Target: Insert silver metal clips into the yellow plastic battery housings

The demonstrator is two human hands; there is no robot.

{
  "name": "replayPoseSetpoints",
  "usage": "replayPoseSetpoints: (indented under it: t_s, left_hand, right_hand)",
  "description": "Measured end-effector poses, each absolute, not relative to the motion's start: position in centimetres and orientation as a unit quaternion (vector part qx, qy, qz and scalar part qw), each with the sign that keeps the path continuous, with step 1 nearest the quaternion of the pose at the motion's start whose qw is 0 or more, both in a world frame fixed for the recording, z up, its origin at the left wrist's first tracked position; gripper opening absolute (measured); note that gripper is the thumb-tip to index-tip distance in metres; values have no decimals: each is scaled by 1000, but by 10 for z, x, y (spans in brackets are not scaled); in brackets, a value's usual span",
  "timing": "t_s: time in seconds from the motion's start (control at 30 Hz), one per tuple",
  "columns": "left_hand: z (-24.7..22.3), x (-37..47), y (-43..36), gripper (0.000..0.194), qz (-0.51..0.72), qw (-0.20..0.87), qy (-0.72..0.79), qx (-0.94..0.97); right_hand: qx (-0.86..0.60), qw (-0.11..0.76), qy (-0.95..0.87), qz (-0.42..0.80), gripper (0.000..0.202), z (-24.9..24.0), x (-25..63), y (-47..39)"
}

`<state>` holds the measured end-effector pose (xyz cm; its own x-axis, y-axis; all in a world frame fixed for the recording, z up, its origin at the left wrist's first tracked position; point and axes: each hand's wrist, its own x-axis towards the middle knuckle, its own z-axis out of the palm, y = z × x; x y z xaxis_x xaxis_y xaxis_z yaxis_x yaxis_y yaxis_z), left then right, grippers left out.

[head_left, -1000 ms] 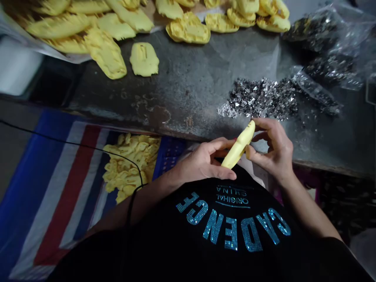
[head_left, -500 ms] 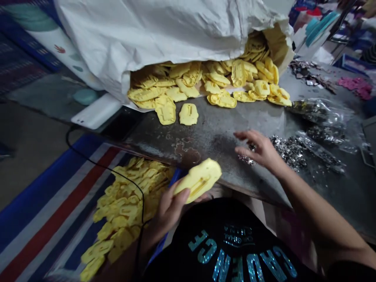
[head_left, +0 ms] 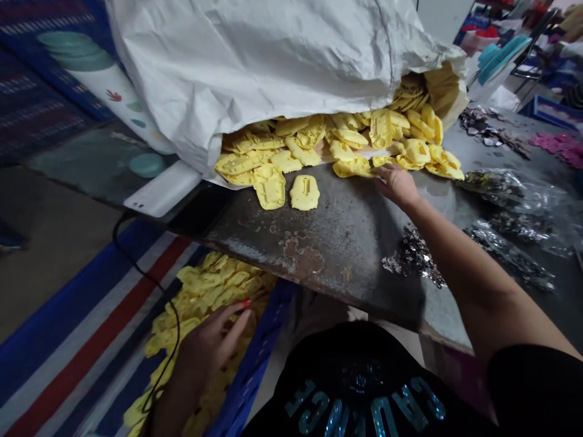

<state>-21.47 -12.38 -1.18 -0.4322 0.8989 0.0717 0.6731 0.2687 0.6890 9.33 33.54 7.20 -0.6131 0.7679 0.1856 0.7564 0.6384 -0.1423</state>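
Observation:
My left hand [head_left: 218,340] hovers over a bin of yellow molded plastic pieces [head_left: 223,279], low on the left. Its thumb and fingers are apart, with nothing between them; something red shows at one fingertip. On the table, my right hand [head_left: 397,185] reaches the front of the pile spilling from a white sack [head_left: 273,60]. Its fingers are closed at the right end of a yellow molded piece [head_left: 351,167], which still lies on the tabletop. Two similar pieces, one with a slot [head_left: 305,193] and one hollow-sided [head_left: 269,188], lie nearer the table edge.
Small shiny silver bits [head_left: 414,258] lie beneath my right forearm, with clear plastic bags [head_left: 514,188] of them farther right. A white tumbler [head_left: 113,91], a white flat box [head_left: 163,188] and a black cable [head_left: 175,315] are on the left. The bin's blue rim [head_left: 268,340] runs beside my legs.
The yellow piece has left my left hand, which moved down and left over the bin and opened. My right hand moved from beside the silver bits up to the pile's front edge.

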Motion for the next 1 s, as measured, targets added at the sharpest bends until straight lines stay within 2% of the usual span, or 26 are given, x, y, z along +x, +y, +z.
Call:
replayPoseSetpoints:
  t_s: [0.07, 0.1, 0.13, 0.2, 0.23, 0.37, 0.43, 0.5, 0.67, 0.77, 0.83, 0.87, 0.93, 1.0]
  left_hand:
    - [-1, -190, -101, 19, 385, 175, 730, 537]
    - [6, -176, -87, 13, 469, 172, 680, 536]
    - [12, -161, -71, 10, 496, 181, 653, 542]
    - [21, -131, -39, 15, 537, 197, 623, 534]
    - [23, -118, -25, 16, 574, 246, 589, 513]
    - [24, -83, 9, 20, 585, 293, 553, 516]
    - [23, -75, 7, 22, 582, 299, 550, 519]
    - [22, -72, 0, 21, 581, 296, 555, 517]
    - [19, -80, -8, 18, 587, 282, 577, 493]
    - [20, -89, 7, 41, 593, 292, 586, 469]
    - [21, -88, 20, 60, 599, 313, 579, 456]
    - [21, -85, 26, 65, 605, 327, 569, 451]
    - [22, -71, 32, 51, 610, 396, 534, 432]
    - [26, -53, 30, 37, 582, 501, 490, 413]
  right_hand:
    - [-417, 128, -899, 38, 31, 83, 113, 319]
    - [-414, 136, -899, 45, 33, 88, 124, 310]
    - [-412, 142, -899, 53, 34, 91, 133, 301]
    - [-405, 151, -899, 73, 31, 94, 144, 286]
    - [-401, 151, -900, 83, 33, 92, 145, 280]
    - [-435, 83, -894, 65, 69, 78, 108, 272]
    - [-470, 37, -881, 46, 80, 73, 76, 273]
    - [-477, 26, -877, 44, 75, 72, 49, 275]
    - [-436, 27, -897, 70, 35, 83, 43, 271]
    - [-432, 28, -895, 107, 27, 96, 85, 250]
    - [-397, 38, -899, 183, 27, 104, 124, 228]
    - [-332, 57, -899, 280, 30, 107, 143, 215]
    - [-224, 57, -847, 479, 38, 111, 179, 185]
    - [-195, 59, -768, 608, 44, 112, 210, 154]
